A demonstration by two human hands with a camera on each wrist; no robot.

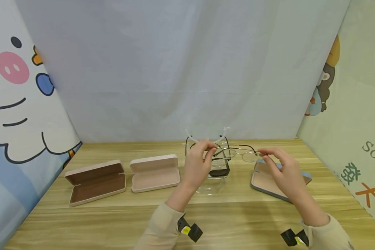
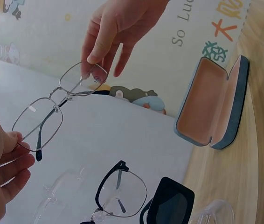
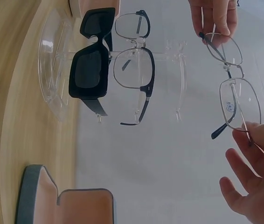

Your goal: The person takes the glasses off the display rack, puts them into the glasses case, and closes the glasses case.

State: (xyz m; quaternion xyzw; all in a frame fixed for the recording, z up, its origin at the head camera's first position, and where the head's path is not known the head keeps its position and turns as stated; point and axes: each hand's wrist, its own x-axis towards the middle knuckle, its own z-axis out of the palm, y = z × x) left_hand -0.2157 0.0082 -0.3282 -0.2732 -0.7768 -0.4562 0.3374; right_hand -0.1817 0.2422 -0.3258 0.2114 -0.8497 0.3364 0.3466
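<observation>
A pair of thin metal-framed eyeglasses (image 2: 57, 100) is held in the air between my two hands, its temples folded in behind the lenses. My left hand (image 1: 197, 166) pinches one outer end of the frame between thumb and fingers. At the other end, my right hand (image 1: 286, 175) pinches the frame the same way. Just behind the left hand stands a clear display stand (image 3: 50, 65). It carries black sunglasses (image 3: 89, 72) low down and dark-browed eyeglasses (image 3: 134, 67) above them; its top tier shows no glasses in the right wrist view.
An open blue-grey glasses case (image 1: 267, 182) lies under the right hand, partly covered by it. Toward the left are an open pale pink case (image 1: 156, 178) and an open brown-lined case (image 1: 100, 187). A pale cloth wall (image 1: 175, 69) rises behind the wooden table (image 1: 112, 225).
</observation>
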